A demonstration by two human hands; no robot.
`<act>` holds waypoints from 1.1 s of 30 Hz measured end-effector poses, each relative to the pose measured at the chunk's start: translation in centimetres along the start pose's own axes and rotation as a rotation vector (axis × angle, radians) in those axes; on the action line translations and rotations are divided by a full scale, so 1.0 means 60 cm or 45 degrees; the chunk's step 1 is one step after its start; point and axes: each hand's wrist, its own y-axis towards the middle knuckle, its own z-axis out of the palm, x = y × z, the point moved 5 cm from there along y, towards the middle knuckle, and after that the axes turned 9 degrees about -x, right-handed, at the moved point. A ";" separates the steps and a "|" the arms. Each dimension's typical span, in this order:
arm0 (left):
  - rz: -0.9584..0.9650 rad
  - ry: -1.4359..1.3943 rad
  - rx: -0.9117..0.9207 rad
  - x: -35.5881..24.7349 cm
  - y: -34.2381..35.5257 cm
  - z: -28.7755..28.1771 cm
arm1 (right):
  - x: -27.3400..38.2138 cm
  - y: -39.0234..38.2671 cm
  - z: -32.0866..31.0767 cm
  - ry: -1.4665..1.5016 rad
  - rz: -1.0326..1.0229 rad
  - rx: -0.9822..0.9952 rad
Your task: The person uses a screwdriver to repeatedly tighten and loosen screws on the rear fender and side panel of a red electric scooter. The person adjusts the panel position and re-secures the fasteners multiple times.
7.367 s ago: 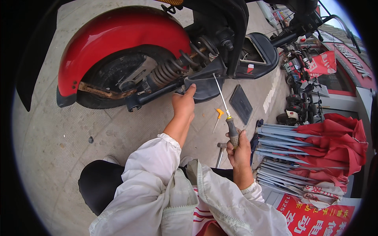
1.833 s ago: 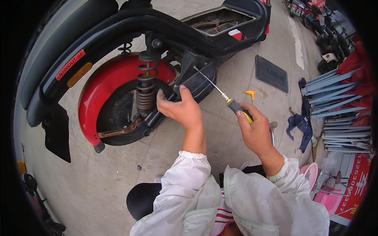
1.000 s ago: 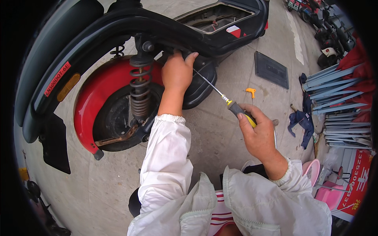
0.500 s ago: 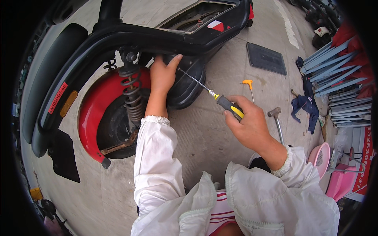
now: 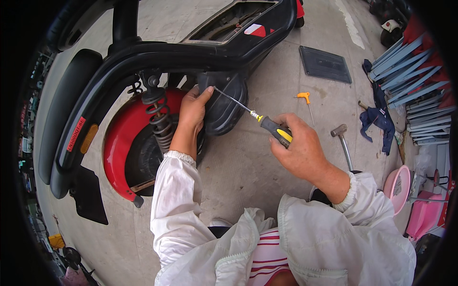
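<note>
Two bare hands work at the rear of a scooter lying across the upper half of the view: the right hand (image 5: 298, 150), just right of centre, is wrapped tight around the black-and-yellow grip of a screwdriver (image 5: 273, 129), whose thin steel shaft runs toward ten o'clock until its tip meets a rounded black plastic cover (image 5: 224, 107). The left hand (image 5: 193, 109), at about eleven o'clock from centre, lies pressed against that cover's left edge, fingers together and thumb raised beside the shaft tip. Just left of it stand a coiled metal shock spring (image 5: 160, 119) and a glossy red mudguard (image 5: 119, 143) curving over the dark tyre (image 5: 143, 159); a smooth black body frame (image 5: 157, 55) arches above them. Both forearms wear crinkled white jacket sleeves. Outward, at two o'clock, lie a flat dark ribbed panel (image 5: 325, 64), a small orange-handled T-key (image 5: 304, 98), a steel hammer (image 5: 342, 139) and a crumpled blue rag (image 5: 377, 119). Farther right, at three o'clock, is a stack of folded blue-grey slats (image 5: 420, 95), with pink plastic pieces (image 5: 398, 183) at four o'clock. Everything rests on pale, speckled outdoor concrete paving (image 5: 248, 171).
</note>
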 end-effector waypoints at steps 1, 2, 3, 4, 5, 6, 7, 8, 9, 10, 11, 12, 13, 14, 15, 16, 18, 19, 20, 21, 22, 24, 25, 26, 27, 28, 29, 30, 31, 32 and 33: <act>0.002 -0.029 0.004 0.000 0.000 0.001 | -0.003 -0.001 0.000 -0.031 -0.013 -0.022; 0.005 -0.063 0.006 0.002 0.000 0.000 | -0.005 -0.001 -0.001 -0.066 -0.030 -0.040; 0.020 -0.075 0.002 0.002 0.000 -0.003 | -0.008 0.000 -0.001 -0.045 -0.009 -0.019; 0.035 -0.087 -0.002 0.002 0.000 -0.005 | -0.012 0.001 0.000 -0.023 0.012 0.002; 0.047 -0.104 -0.003 0.004 0.000 -0.004 | -0.016 0.001 -0.001 -0.008 0.034 0.024; 0.046 -0.110 -0.013 0.006 0.001 -0.003 | -0.016 0.001 -0.003 -0.040 -0.001 0.029; 0.045 -0.116 -0.025 0.007 0.002 -0.003 | -0.016 0.000 -0.003 -0.072 -0.037 0.034; 0.045 -0.116 -0.033 0.008 0.003 -0.001 | -0.017 0.000 -0.003 -0.100 -0.070 0.035; 0.046 -0.132 -0.032 0.010 0.003 0.001 | -0.016 -0.003 -0.002 -0.116 -0.101 0.015; 0.047 -0.148 -0.030 0.013 0.002 0.004 | -0.014 -0.008 0.001 -0.133 -0.132 -0.005; 0.049 -0.158 -0.031 0.012 0.000 0.004 | -0.009 -0.011 0.005 -0.143 -0.162 -0.025; 0.052 -0.158 -0.043 0.010 -0.001 0.002 | -0.015 -0.011 0.012 -0.002 -0.005 0.018; 0.054 -0.158 -0.053 0.008 -0.002 0.001 | -0.020 -0.012 0.019 0.138 0.152 0.060; 0.050 -0.160 -0.063 0.011 -0.005 0.001 | -0.028 -0.015 0.025 0.274 0.314 0.103; 0.053 -0.164 -0.053 0.011 -0.005 0.003 | -0.051 -0.018 0.031 0.636 0.699 0.236; 0.055 -0.168 -0.043 0.010 -0.004 0.004 | -0.076 -0.018 0.034 0.999 1.082 0.368; 0.059 -0.150 -0.019 0.009 0.002 0.003 | -0.093 -0.013 0.041 1.386 1.506 0.512; 0.059 -0.132 -0.003 0.008 0.004 0.003 | -0.098 -0.007 0.039 1.401 1.551 0.521; 0.063 -0.112 0.009 0.006 0.006 0.000 | -0.096 -0.006 0.039 1.419 1.592 0.537; 0.105 -0.100 0.007 0.007 0.007 0.001 | -0.092 -0.008 0.037 1.363 1.517 0.521; 0.146 -0.088 0.005 0.010 0.006 0.005 | -0.086 -0.011 0.035 1.307 1.442 0.504; 0.205 -0.055 -0.003 0.010 0.009 0.007 | -0.086 -0.006 0.029 1.117 1.232 0.501; 0.215 -0.050 -0.020 0.009 0.011 0.004 | -0.089 -0.001 0.026 0.983 1.097 0.507; 0.215 -0.041 -0.034 0.009 0.010 0.002 | -0.088 0.001 0.025 0.851 0.973 0.508; 0.215 -0.031 -0.049 0.009 0.010 0.001 | -0.079 0.006 0.014 0.583 0.674 0.385; 0.218 -0.032 -0.053 0.007 0.009 -0.002 | -0.059 0.003 0.003 0.315 0.376 0.259; 0.216 -0.042 -0.050 0.009 0.008 0.001 | -0.039 -0.001 -0.009 0.033 0.084 0.127; 0.213 -0.052 -0.047 0.011 0.007 0.003 | -0.035 -0.006 -0.008 0.010 0.023 0.086; 0.213 -0.044 -0.053 0.012 0.007 0.005 | -0.034 -0.011 -0.004 -0.013 -0.037 0.046; 0.215 -0.032 -0.065 0.013 0.007 0.005 | -0.034 -0.016 0.002 -0.031 -0.100 0.008; 0.216 -0.021 -0.076 0.013 0.008 0.004 | -0.035 -0.020 0.007 -0.050 -0.163 -0.029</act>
